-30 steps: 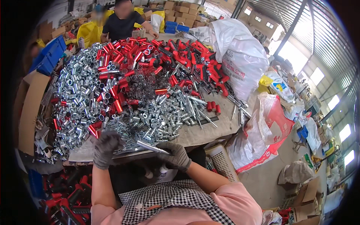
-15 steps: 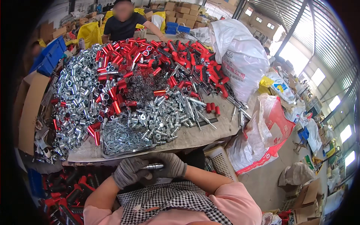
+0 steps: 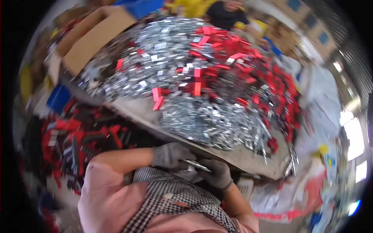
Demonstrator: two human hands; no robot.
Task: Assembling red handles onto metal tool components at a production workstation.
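Observation:
In front of my apron, below the table's near edge, my left hand (image 3: 169,155) and my right hand (image 3: 216,173) come close together, both in grey knit gloves. A slim, shiny metal rod-like part (image 3: 198,166) lies between them, its ends at the fingers of each hand. Both hands look closed on it; motion blur hides the finer grip. Just beyond them, the table (image 3: 256,161) carries a pile of small silver metal pieces (image 3: 194,116). Red tubes (image 3: 197,88) and dark springs lie farther back in the heap.
To the left below the table is a mass of red and black handle-like pieces (image 3: 70,143). An open cardboard box (image 3: 97,40) stands at the far left. White sacks (image 3: 318,101) crowd the right side. Across the table is another person (image 3: 227,15) in a dark top.
My view has swung left and blurred, so the table now slants and more of the red and black pieces shows. Both hands stay together at the metal part.

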